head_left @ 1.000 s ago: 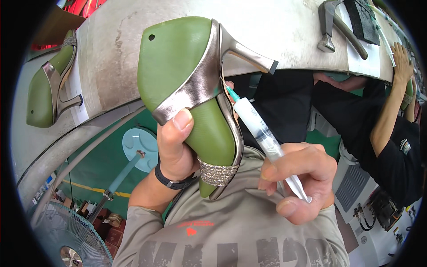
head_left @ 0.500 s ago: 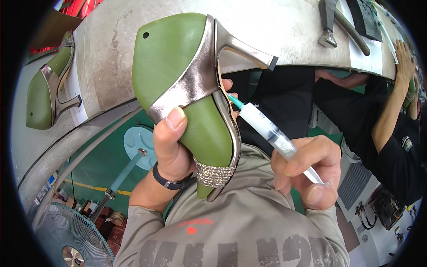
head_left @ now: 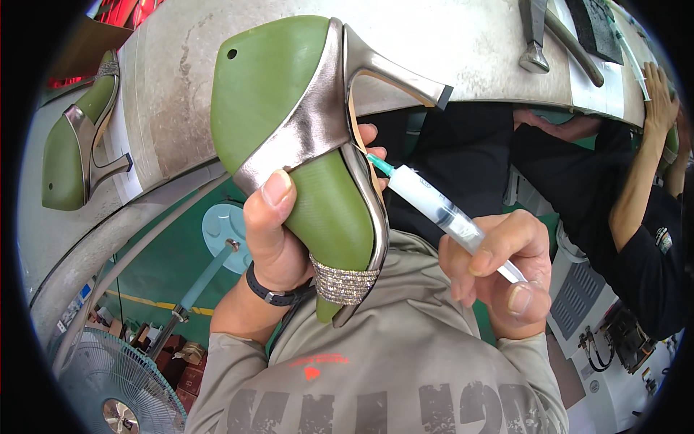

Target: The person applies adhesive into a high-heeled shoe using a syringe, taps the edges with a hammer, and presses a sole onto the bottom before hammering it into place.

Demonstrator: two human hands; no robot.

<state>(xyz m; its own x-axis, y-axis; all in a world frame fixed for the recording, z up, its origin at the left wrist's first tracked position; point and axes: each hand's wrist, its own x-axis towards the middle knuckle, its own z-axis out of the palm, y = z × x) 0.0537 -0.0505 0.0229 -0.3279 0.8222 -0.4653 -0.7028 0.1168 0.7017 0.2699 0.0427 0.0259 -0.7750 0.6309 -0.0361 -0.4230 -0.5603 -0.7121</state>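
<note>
Slightly farther from the body and more to the left than a second ago, the shoe [head_left: 307, 145] now has the syringe [head_left: 430, 199] lying flatter against it, and the right hand [head_left: 502, 271] has risen too. The left hand [head_left: 271, 224] is clamped round the shoe's middle, thumb near the metallic strap [head_left: 322, 119], fingertips [head_left: 367, 134] showing past the sole edge [head_left: 376, 202]. Apart from it, the right hand grips the back of the syringe, thumb close to the plunger end. The shoe, filled by a green mould [head_left: 332, 206], is held up in the air; the syringe's green nozzle [head_left: 380, 165] appears to touch its sole edge. Whether anything flows, I cannot tell.

Too heavy a thumb could push out excess and smear the strap; a slipping nozzle could scratch the edge or poke the nearby fingertips. A loose left grip might let the shoe turn.

Those fingertips crowd the nozzle, and the heel [head_left: 405, 78] juts out above the syringe. Beyond the shoe is the workbench [head_left: 166, 94]; left of the shoe, a second shoe [head_left: 81, 123]; farther right, a hammer [head_left: 535, 54] and a co-worker's hand [head_left: 659, 101]; below left, a fan [head_left: 108, 369].
</note>
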